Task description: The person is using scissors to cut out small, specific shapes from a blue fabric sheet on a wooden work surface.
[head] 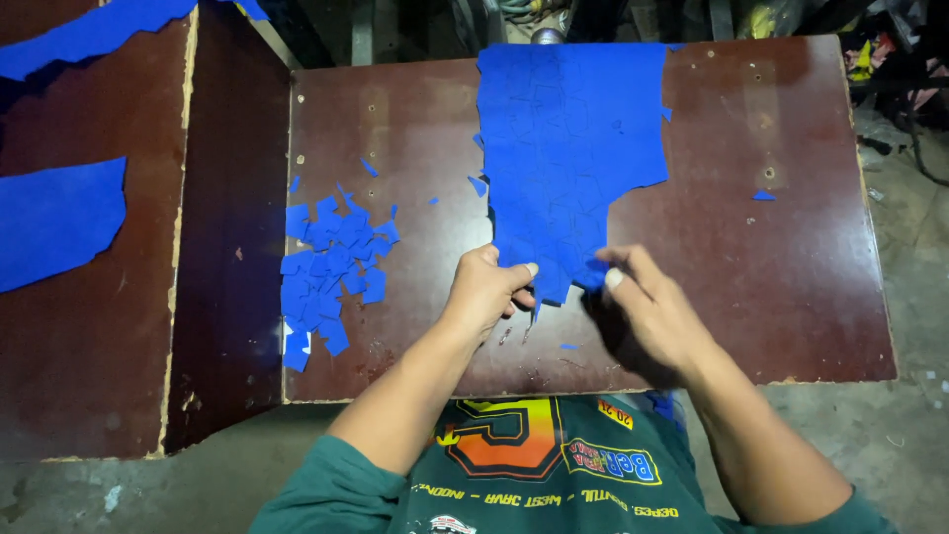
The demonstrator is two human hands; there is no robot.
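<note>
A large blue sheet, scored into many small shapes, lies on the dark brown table and narrows toward me. My left hand pinches its near edge between thumb and fingers. My right hand grips a small blue piece at the same edge, just right of the left hand. A pile of several loose blue cut pieces sits to the left of my left hand.
A second brown board at the left carries larger blue sheet offcuts. Small blue scraps dot the table. Grey concrete floor lies beyond the table's near and right edges; clutter fills the far right corner.
</note>
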